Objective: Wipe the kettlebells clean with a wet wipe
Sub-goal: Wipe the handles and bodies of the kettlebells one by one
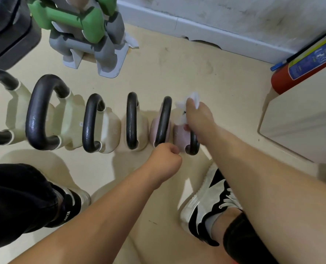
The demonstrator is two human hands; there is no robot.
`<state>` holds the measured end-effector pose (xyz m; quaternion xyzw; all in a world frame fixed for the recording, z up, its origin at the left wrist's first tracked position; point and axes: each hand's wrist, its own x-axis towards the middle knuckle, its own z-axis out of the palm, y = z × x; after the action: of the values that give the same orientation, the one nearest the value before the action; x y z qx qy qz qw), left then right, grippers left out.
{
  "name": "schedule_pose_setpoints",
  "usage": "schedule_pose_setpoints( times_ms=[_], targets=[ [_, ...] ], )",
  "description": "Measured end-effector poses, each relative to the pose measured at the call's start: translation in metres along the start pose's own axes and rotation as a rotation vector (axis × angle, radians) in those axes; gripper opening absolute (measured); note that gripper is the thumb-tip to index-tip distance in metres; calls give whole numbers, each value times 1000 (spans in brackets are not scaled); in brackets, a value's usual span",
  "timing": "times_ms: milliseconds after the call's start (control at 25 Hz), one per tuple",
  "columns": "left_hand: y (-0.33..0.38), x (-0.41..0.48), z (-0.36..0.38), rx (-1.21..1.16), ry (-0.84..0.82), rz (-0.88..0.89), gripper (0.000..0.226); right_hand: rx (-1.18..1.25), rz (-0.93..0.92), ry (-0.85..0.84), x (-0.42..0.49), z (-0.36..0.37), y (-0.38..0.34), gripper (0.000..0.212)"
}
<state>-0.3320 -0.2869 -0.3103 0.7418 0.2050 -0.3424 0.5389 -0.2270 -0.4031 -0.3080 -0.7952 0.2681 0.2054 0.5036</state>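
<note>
Several kettlebells with black handles stand in a row on the floor. The rightmost one is a small pink kettlebell. My right hand presses a white wet wipe against its top, covering most of its handle. My left hand is closed in a fist at the near side of the pink kettlebell beside it, close to that handle's lower end; whether it grips anything is hidden. Further left stand cream kettlebells, growing larger toward the left edge.
A rack of green and grey dumbbells stands behind the row. A red fire extinguisher lies at the right, next to a pale cabinet. My shoes are on the floor just before the row.
</note>
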Motion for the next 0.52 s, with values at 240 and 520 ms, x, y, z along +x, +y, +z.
schedule_pose_setpoints(
  times_ms=[240, 520],
  targets=[
    [3, -15, 9, 5, -105, 57, 23, -554, -331, 210, -80, 14, 82, 69],
    [-5, -8, 1, -16, -27, 4, 31, -566, -365, 303, -75, 14, 77, 70]
  ],
)
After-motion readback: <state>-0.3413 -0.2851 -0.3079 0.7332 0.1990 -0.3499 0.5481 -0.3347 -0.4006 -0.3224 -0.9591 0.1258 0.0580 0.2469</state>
